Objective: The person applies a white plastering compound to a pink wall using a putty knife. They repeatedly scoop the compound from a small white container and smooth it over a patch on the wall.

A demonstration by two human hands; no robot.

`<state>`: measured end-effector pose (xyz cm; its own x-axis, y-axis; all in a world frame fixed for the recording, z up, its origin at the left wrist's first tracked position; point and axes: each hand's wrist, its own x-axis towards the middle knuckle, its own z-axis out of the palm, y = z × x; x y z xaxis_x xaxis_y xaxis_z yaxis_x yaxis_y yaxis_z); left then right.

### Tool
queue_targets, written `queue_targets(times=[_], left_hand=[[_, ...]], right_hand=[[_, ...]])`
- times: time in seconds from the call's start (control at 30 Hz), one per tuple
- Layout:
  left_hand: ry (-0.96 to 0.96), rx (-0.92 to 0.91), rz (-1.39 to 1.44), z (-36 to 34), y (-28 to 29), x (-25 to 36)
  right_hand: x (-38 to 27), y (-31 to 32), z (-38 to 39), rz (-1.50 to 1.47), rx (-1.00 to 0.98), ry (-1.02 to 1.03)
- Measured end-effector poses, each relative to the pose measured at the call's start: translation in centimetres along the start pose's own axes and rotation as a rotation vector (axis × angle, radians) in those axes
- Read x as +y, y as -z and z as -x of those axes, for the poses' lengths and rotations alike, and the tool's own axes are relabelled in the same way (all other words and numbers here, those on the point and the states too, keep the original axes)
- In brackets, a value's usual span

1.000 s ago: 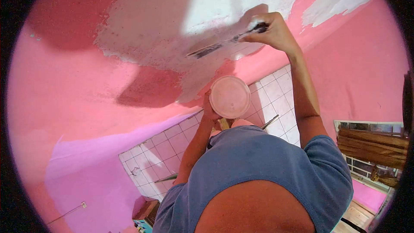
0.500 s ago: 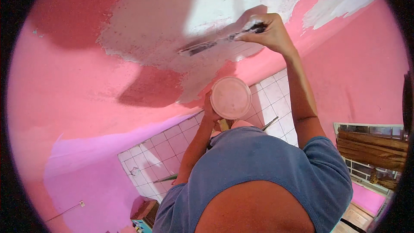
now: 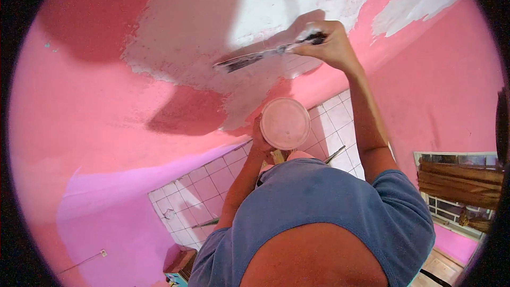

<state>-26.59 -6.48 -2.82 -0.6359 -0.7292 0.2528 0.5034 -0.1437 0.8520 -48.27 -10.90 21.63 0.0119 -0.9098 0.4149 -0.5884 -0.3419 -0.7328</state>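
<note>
My right hand (image 3: 337, 47) is closed around the dark handle of a long-bladed putty knife (image 3: 245, 60), with whitish paste on the fingers and tool. Its blade lies against or very close to the pale putty patch (image 3: 186, 18) on the pink wall, near the patch's lower part; actual contact cannot be made out. Lower down, in front of my chest, my left hand (image 3: 258, 139) grips a round, pale tub (image 3: 286, 124) by its left side. A smooth pinkish-white surface shows at the tub's top. Most of the left fingers are hidden behind it.
A second white patch (image 3: 417, 5) marks the wall at upper right. White floor tiles (image 3: 210, 180) lie below, with a thin stick-like object (image 3: 334, 154) on the right. A box (image 3: 181, 266) stands at lower left; a window with brown cloth (image 3: 459, 183) is at right.
The putty knife's blade has shifted slightly left and down across the patch, with my right hand following. The tub stays nearly in place in my left hand.
</note>
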Motion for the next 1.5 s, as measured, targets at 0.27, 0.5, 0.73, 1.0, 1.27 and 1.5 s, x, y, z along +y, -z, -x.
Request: queue_targets(times=[0.27,0.5,0.73,1.0,1.27,1.5], left_hand=[[0.091,0.031,0.143,0.3,0.4,-0.2],[0.573,0.45,0.913,-0.1,-0.9,1.2],[0.224,0.188,0.464,-0.7,-1.5,1.4],[0.035,0.134,0.167,1.7,0.6,0.3],[0.107,0.465,0.588,2.5,-1.3,3.9],[0.251,0.559,0.965,2.9,-0.9,5.2]], right_hand=[[5.3,6.1,2.4,-0.013,0.135,-0.114],[5.1,1.3,3.3,-0.06,0.072,-0.119],[4.2,-3.1,1.8,-0.082,0.041,-0.024],[8.0,3.3,6.4,-0.344,0.071,-0.246],[7.3,-2.1,12.1,-0.353,-0.153,-0.452],[6.2,-0.8,7.6,-0.127,-0.231,-0.374]])
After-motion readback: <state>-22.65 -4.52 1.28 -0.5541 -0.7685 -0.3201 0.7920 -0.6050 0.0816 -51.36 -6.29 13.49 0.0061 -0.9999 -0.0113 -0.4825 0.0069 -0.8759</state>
